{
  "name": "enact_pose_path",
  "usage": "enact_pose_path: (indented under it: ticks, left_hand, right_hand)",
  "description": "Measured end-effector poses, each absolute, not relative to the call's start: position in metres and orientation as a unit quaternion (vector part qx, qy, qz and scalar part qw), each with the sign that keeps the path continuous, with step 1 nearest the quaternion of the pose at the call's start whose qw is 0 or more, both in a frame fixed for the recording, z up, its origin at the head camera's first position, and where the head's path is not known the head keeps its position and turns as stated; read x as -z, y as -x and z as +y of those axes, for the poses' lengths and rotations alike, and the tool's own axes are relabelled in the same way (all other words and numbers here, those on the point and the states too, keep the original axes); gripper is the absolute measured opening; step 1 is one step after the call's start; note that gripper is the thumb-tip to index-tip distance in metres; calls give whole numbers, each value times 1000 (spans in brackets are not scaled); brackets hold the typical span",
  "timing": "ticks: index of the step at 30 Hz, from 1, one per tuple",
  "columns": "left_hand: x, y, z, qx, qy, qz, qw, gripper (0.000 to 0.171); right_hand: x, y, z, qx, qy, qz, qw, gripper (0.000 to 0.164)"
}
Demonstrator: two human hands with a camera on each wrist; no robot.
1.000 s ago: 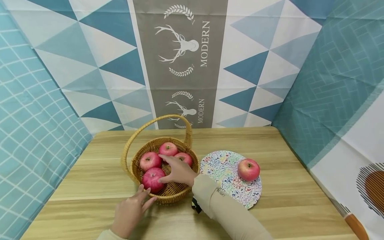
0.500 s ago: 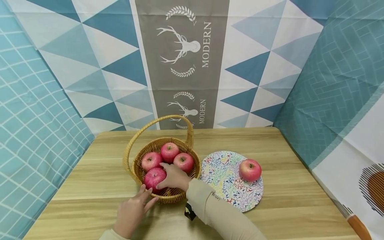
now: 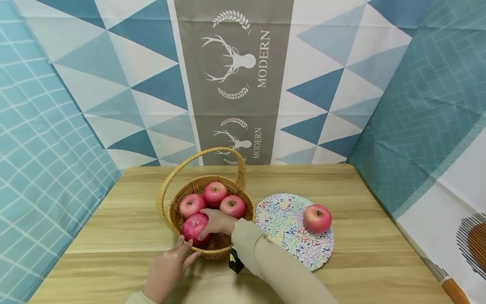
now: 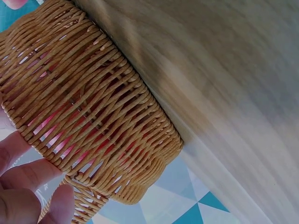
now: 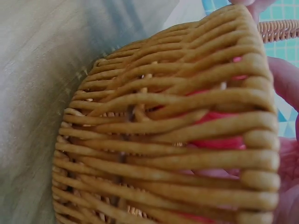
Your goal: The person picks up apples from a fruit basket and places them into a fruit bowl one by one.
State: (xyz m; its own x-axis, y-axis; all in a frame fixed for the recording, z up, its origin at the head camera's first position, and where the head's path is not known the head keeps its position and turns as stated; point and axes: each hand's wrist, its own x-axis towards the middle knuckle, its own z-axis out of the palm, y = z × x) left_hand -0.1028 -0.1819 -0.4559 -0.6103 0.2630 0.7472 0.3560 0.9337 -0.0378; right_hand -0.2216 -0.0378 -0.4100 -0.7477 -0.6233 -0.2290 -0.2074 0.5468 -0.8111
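Observation:
In the head view, a wicker basket [image 3: 212, 254] with a tall arched handle holds several red apples. My right hand [image 3: 217, 222] reaches in over its right side and grips the nearest, darkest apple [image 3: 193, 228], thumb on the near side and fingers on the far side. My left hand [image 3: 167, 266] holds the basket's near-left rim by the fingertips. In the left wrist view, fingers [image 4: 32, 173] lie along the rim of the woven wall [image 4: 93, 107]. In the right wrist view, the basket wall [image 5: 177, 121] hides most of the hand and the apple.
A round plate [image 3: 277, 211] with a colourful squiggle pattern lies right of the basket, with one apple [image 3: 317, 218] on it. Both stand on a wooden table [image 3: 125, 211]. Patterned cloths [image 3: 235, 97] close off the back and sides. A dark object [image 3: 235, 261] shows under the right wrist.
My right hand has moved left across the basket onto the near apple and taken hold of it, uncovering the apple at the right. The left hand stays at the rim.

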Motion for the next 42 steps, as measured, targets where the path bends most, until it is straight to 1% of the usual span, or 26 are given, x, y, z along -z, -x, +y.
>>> enact_pose_path:
  ticks: [5, 12, 17, 20, 26, 29, 32, 37, 40, 42]
  left_hand:
    - [453, 102, -184, 61, 169, -901, 396, 75]
    - [451, 100, -186, 63, 168, -906, 384, 73]
    - [451, 99, -185, 66, 168, -903, 391, 73]
    - [452, 99, -184, 64, 168, -901, 395, 73]
    - [453, 98, -186, 73, 162, -903, 392, 71]
    - [452, 100, -186, 71, 163, -897, 405, 72]
    - [451, 101, -185, 70, 164, -893, 412, 72]
    - [452, 103, -184, 73, 164, -894, 410, 72]
    - [455, 103, -183, 73, 162, -895, 410, 72]
    - [457, 102, -183, 76, 158, -895, 411, 73]
  right_hand:
    - [405, 222, -43, 415, 227, 834, 285, 85]
    - [401, 221, -49, 371, 213, 858, 283, 84]
    - [402, 219, -51, 395, 203, 847, 294, 82]
    - [406, 218, -50, 426, 195, 830, 302, 80]
    - [418, 221, -53, 473, 240, 795, 294, 63]
    - [417, 220, -55, 484, 255, 785, 290, 62]
    - [414, 220, -56, 457, 278, 800, 271, 66]
    - [413, 222, -57, 356, 313, 857, 203, 62]
    - [416, 220, -58, 317, 312, 878, 175, 63]
    - [420, 219, -59, 308, 313, 883, 165, 66]
